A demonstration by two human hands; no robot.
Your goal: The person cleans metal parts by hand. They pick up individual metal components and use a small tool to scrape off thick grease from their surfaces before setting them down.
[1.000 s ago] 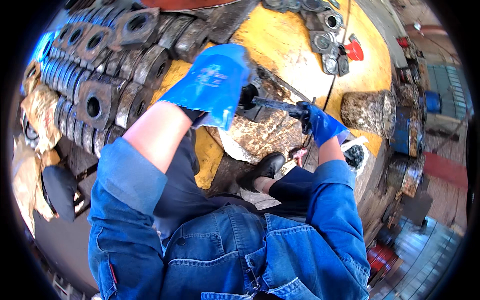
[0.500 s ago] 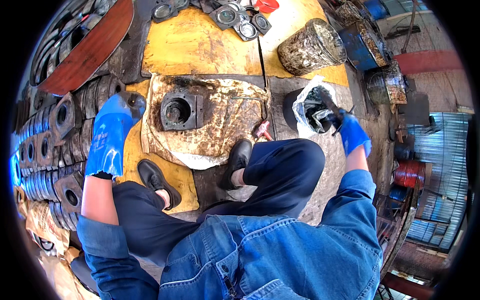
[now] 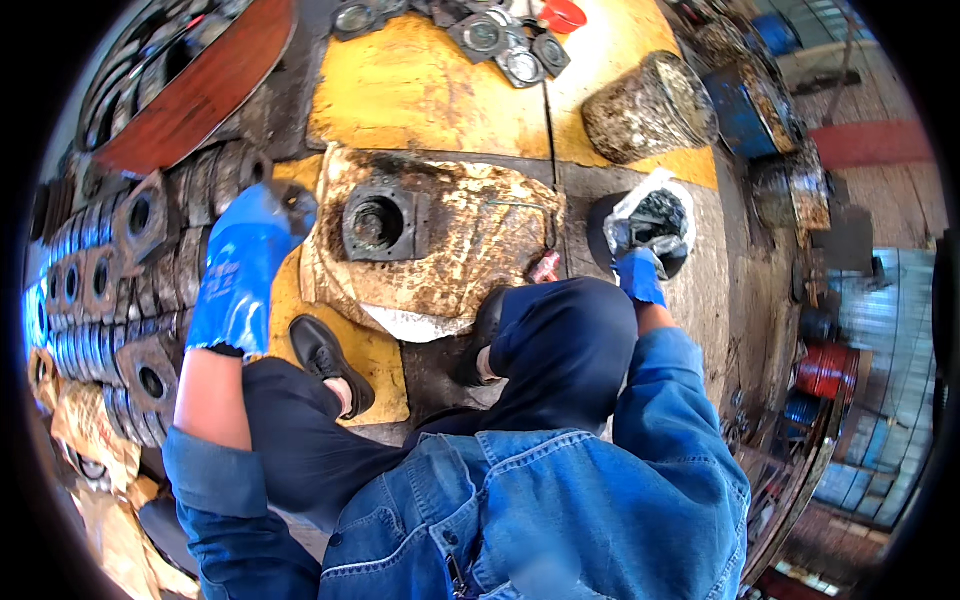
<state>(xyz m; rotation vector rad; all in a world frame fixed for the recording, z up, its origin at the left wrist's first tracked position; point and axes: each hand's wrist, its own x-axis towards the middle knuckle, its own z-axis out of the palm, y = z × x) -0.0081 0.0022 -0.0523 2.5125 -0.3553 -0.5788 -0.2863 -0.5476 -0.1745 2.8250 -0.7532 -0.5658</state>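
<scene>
My left hand (image 3: 245,250), in a blue rubber glove, is raised beside the stacked metal parts. Its fingers are curled and dark at the tips; what they hold, if anything, I cannot make out. My right hand (image 3: 640,275), also gloved in blue, is at the near rim of a dark bucket (image 3: 598,232) lined with a pale plastic bag (image 3: 682,205). Its fingers reach toward the bag and are too smeared to read. Black material (image 3: 660,215) lies inside the bag. Between my hands, a square dark metal block (image 3: 408,225) with a round bore rests on a stained sack (image 3: 470,265).
Stacked flanged metal rings (image 3: 85,230) line the left side. A red-handled tool (image 3: 545,267) lies near my right shoe. Beyond stand a grimy bucket (image 3: 640,110), a blue drum (image 3: 752,105) and a group of square ringed parts (image 3: 485,38). A curved rusty band (image 3: 205,95) is at far left.
My right hand has moved left and nearer to me, to the bucket's near rim. The dark thing seen at its fingers earlier no longer shows there. The view has shifted slightly; the left hand stays raised.
</scene>
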